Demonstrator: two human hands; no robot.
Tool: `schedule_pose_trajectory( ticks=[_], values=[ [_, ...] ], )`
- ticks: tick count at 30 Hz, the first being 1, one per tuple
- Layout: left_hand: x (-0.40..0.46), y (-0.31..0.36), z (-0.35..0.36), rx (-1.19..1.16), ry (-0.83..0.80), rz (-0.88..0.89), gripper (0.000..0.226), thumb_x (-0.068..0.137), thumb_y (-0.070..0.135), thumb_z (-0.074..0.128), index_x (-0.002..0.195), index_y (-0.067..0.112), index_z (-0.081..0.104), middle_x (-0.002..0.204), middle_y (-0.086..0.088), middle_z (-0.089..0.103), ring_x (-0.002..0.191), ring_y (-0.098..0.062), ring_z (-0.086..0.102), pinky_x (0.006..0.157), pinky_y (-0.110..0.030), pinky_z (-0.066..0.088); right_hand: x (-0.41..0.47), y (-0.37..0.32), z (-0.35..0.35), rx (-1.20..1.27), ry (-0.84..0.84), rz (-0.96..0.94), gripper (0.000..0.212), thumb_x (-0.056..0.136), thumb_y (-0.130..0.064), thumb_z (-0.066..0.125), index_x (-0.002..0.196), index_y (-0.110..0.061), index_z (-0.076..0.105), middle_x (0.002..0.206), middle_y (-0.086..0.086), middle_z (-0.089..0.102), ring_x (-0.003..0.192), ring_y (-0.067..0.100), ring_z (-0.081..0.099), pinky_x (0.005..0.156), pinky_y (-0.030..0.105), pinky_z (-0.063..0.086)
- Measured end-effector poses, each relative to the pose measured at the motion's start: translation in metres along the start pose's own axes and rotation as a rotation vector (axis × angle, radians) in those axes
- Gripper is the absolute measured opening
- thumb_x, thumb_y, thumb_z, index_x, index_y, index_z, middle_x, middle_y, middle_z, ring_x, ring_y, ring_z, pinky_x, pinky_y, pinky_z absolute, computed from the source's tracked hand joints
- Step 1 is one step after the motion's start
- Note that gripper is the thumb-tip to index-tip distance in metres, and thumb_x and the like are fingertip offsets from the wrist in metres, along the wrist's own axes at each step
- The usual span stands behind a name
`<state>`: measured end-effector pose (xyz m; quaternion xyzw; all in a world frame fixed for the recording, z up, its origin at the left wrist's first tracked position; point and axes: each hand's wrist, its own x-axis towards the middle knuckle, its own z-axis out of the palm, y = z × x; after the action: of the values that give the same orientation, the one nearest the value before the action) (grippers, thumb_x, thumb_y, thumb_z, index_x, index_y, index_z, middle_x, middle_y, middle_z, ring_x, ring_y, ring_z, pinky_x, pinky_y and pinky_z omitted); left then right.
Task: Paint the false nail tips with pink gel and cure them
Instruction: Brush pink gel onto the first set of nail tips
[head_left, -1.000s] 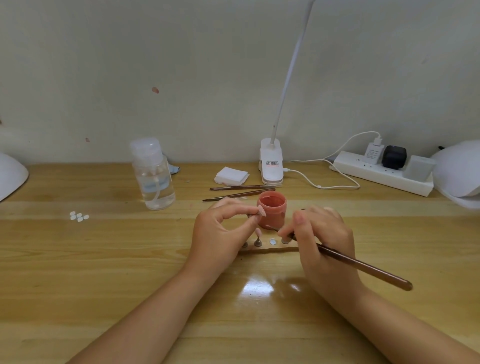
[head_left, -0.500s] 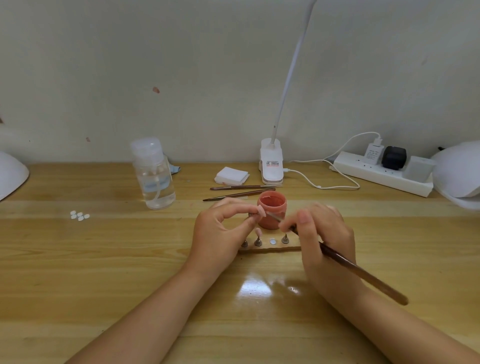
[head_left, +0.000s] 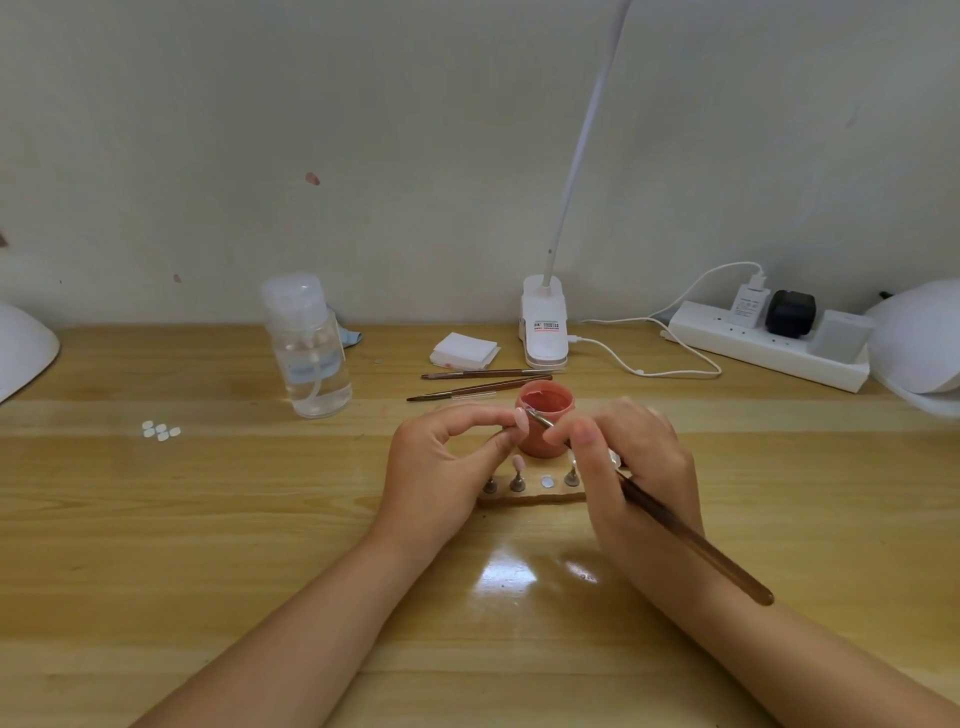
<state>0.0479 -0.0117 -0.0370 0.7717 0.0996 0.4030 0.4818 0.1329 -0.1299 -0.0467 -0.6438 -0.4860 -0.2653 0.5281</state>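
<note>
Just slender wooden brush (head_left: 675, 525), almond nail tip (head_left: 521, 419)

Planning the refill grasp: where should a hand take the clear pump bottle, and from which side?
Wrap the clear pump bottle around its straight cylindrical body, below the wider cap. It stands upright, so come in level from the front or its left, where bare table lies; the two spare brushes lie to its right.
</note>
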Motion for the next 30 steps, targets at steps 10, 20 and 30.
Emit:
schedule_pose_trajectory(
  ticks=[10,20,30],
  values=[
    [-0.0003,-0.0001,0.0006,0.0,-0.004,0.011,0.009,0.067,0.026,0.069,0.073,0.032,0.069,0.064,0.021,0.068,0.08,0.008,0.064,0.079,-0.005,0.042,-0.0018,-0.0023,-0.0055,0.135,0.008,0.056,0.041,0.093,-0.022,0.034,0.063,-0.018,0.062,0.063,-0.019,0.056,0.066,-0.007,0.052,0.071,0.027,0.039],
    [-0.0004,-0.0032,-0.0001,-0.025,0.001,0.007,0.022,0.07,0.012,0.073,0.071,0.034,0.068,0.061,0.023,0.066,0.072,0.011,0.063,0.07,-0.001,0.041,-0.002,-0.0055,-0.0048,0.135,-0.013,0.112,0.039,0.092,-0.024,0.035,0.063,-0.02,0.061,0.06,-0.013,0.059,0.068,-0.008,0.054,0.069,0.029,0.04],
    [0.0,-0.0018,-0.0004,0.011,0.042,0.028,0.013,0.071,0.017,0.073,0.069,0.026,0.065,0.074,0.024,0.067,0.079,0.007,0.061,0.075,-0.004,0.04,0.0002,-0.0045,-0.0051,0.138,0.063,0.174,0.037,0.091,-0.026,0.034,0.069,-0.015,0.061,0.067,-0.012,0.057,0.068,0.007,0.055,0.064,0.04,0.045]
  ],
)
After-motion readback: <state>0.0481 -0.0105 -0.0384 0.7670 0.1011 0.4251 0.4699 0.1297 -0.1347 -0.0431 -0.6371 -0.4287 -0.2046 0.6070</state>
